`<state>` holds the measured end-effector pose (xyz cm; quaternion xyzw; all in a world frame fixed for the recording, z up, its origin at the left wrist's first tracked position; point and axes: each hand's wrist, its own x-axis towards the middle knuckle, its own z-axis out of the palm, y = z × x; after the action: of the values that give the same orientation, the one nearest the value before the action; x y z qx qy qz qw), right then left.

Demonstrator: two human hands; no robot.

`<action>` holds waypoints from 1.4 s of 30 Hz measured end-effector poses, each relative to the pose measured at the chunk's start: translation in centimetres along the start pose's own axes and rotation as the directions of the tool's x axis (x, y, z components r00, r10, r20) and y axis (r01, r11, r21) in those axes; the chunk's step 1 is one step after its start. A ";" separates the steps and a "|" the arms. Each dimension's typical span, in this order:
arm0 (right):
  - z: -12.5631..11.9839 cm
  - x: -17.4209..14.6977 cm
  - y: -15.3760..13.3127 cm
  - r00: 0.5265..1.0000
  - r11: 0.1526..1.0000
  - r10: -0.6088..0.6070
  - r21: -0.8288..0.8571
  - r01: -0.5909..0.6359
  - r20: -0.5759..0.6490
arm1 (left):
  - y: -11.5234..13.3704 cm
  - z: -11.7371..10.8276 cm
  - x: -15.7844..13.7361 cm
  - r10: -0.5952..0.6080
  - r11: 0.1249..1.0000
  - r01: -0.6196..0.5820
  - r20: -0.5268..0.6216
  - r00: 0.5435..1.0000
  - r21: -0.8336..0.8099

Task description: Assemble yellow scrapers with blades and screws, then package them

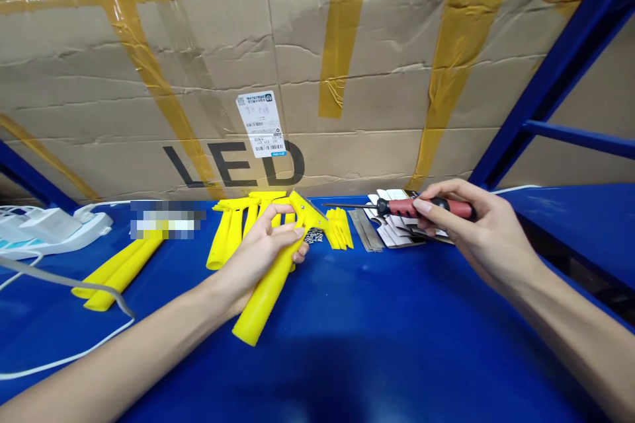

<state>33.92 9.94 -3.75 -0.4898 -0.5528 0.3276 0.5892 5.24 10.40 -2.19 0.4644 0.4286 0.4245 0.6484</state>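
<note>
While a yellow scraper [268,291] is gripped by the left hand [270,231], with fingers wrapped around it just below the head, a red-and-black screwdriver [401,207] is held by its handle between the thumb and curled fingers of the right hand [476,218]. The scraper is held tilted above the blue desk [347,330]. The screwdriver's shaft is pointed leftward, its tip close to the scraper's head; whether they touch cannot be told. Beyond, yellow strips [338,229] are laid beside small screws [313,236].
</note>
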 end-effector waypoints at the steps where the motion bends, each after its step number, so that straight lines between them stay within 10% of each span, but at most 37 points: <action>1: -0.1 0.0 0.0 1.000 1.000 -0.028 0.009 0.028 0.006 | 0.1 0.0 0.0 -0.025 0.999 0.025 -0.002 1.000 -0.024; 42: 0.8 -1.1 -1.3 0.993 0.970 -0.106 -0.214 0.114 0.051 | -0.3 0.4 -0.3 -0.025 0.998 0.026 0.020 0.999 -0.055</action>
<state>32.72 8.74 -2.99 -0.5132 -0.6230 0.2418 0.5386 5.54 10.00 -2.33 0.4449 0.4163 0.4234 0.6704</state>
